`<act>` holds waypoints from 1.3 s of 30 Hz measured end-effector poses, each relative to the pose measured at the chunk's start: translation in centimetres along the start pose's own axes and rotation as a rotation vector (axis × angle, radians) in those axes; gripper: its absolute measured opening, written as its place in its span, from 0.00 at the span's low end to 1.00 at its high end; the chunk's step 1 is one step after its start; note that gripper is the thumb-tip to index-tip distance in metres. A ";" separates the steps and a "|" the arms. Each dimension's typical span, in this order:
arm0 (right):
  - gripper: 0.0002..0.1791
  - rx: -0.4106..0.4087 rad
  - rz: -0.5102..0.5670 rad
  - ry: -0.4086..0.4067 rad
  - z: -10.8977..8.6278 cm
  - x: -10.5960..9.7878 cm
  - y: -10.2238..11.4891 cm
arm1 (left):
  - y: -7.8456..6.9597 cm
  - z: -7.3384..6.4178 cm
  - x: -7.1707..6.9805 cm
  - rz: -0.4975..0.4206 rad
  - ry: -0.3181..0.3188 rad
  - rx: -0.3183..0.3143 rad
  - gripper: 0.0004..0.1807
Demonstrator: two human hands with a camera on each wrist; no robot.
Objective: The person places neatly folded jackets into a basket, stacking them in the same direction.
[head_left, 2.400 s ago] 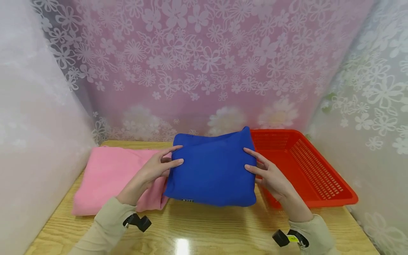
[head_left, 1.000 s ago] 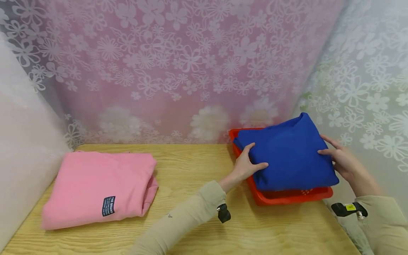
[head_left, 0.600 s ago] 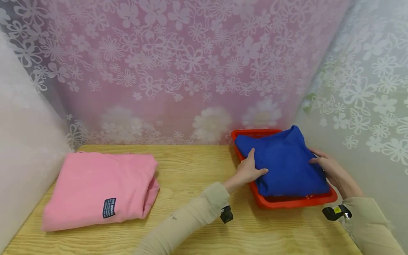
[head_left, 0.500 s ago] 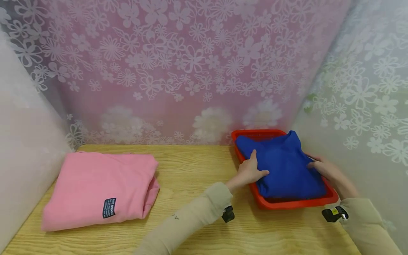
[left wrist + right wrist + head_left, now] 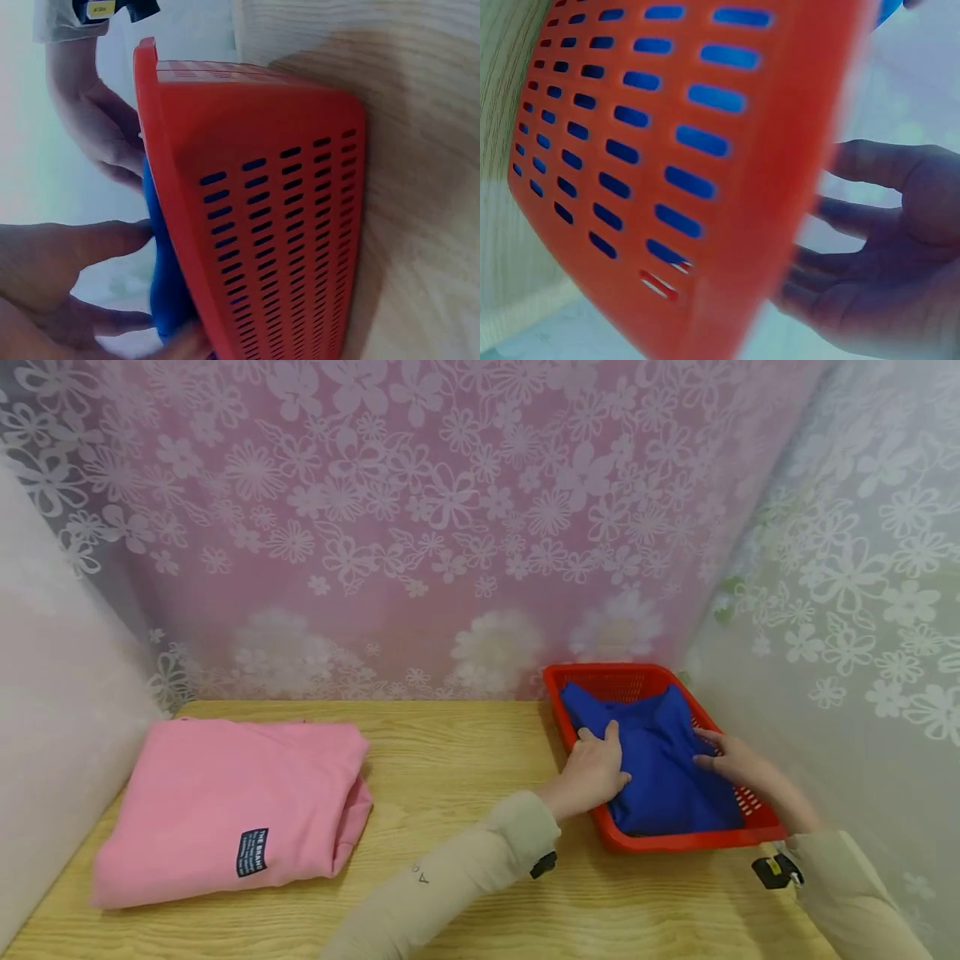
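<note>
A folded blue garment (image 5: 667, 768) lies inside the red plastic basket (image 5: 675, 842), its far corners raised against the back. Over the basket's left rim reaches my left hand (image 5: 592, 772), fingers extended and touching the garment's left side. My right hand (image 5: 738, 766) comes in over the right rim, with its fingertips at the cloth's right side. Extended left fingers (image 5: 112, 241) meet the blue cloth above the rim in the left wrist view. In the right wrist view the right fingers (image 5: 870, 161) are spread, and the rim hides their tips.
A folded pink garment (image 5: 232, 802) with a dark label lies on the left of the wooden table (image 5: 450, 743). Flower-patterned curtains (image 5: 450, 527) hang behind and at the right, close to the basket. A pale sheet (image 5: 60, 693) borders the left side.
Both hands have carried the blue garment from mid-table to the right and lowered it into the basket. The cloth now sits deeper, and the right hand has moved inward and loosened.
</note>
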State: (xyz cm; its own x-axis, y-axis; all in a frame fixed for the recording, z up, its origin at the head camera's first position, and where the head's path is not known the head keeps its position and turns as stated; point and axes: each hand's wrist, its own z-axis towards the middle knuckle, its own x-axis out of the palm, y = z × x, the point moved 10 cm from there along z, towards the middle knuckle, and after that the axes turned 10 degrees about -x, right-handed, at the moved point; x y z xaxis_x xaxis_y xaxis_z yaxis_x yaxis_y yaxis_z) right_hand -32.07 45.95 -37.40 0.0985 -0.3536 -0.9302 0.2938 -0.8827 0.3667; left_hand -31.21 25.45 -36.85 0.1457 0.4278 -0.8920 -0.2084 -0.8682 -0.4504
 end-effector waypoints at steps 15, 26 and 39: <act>0.37 -0.096 -0.028 0.168 -0.8 4.6 3.1 | 0.3 -0.5 3.0 0.613 0.039 0.109 0.50; 0.34 -0.049 -0.092 0.045 -0.3 3.1 4.3 | 0.8 0.2 1.8 0.483 -0.045 0.231 0.39; 0.14 -0.097 0.016 -0.511 0.2 -1.7 14.7 | 3.0 -3.5 -6.5 0.186 -0.485 0.455 0.11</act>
State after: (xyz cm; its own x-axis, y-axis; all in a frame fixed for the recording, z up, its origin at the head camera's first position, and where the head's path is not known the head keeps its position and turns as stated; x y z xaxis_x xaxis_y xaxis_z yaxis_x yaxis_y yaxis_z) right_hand -28.05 33.50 -30.45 -0.3661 -0.4939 -0.7887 0.3854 -0.8519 0.3546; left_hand -29.39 19.22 -32.22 -0.3587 0.4385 -0.8240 -0.5887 -0.7914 -0.1649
